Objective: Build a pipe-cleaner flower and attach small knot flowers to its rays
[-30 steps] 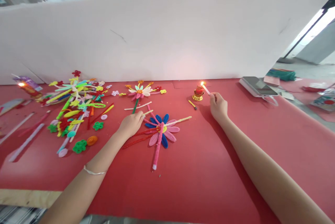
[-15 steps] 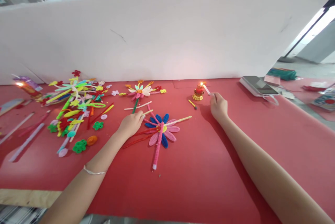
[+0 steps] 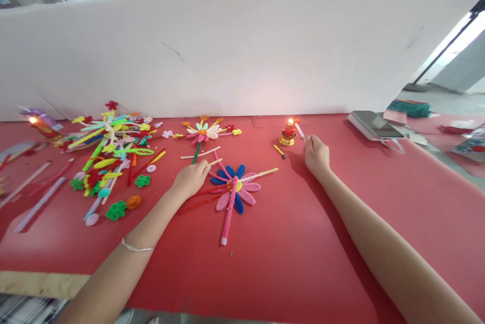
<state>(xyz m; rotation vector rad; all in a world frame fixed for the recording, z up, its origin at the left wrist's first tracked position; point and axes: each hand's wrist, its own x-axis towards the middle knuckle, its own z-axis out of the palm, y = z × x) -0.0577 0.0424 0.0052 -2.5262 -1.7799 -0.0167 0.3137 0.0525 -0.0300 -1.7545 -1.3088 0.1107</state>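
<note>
My right hand (image 3: 317, 154) is closed on a short, whitish translucent stick (image 3: 299, 131), which looks like a glue stick. Its tip tilts up beside the flame of a small red candle (image 3: 289, 131) in a gold holder. My left hand (image 3: 192, 178) pinches a pale yellow pipe cleaner (image 3: 215, 163) whose end pokes out past the fingertips. Just right of that hand lies a pipe-cleaner flower (image 3: 248, 196) with blue and pink petals, a thick pink stem and several thin stalks. Two red pipe cleaners (image 3: 202, 203) stretch from it under my left wrist.
Between the candle and the flower lies a burnt yellow stub (image 3: 279, 151). A second flower (image 3: 203, 133) and a heap of colourful pipe-cleaner pieces (image 3: 104, 152) are left. Another lit candle (image 3: 43, 129) burns at far left. A white device (image 3: 375, 125) sits right, before the white board (image 3: 242, 51).
Both hands stay almost where they were, the stick still beside the candle flame. At the far left edge, something red has come into view.
</note>
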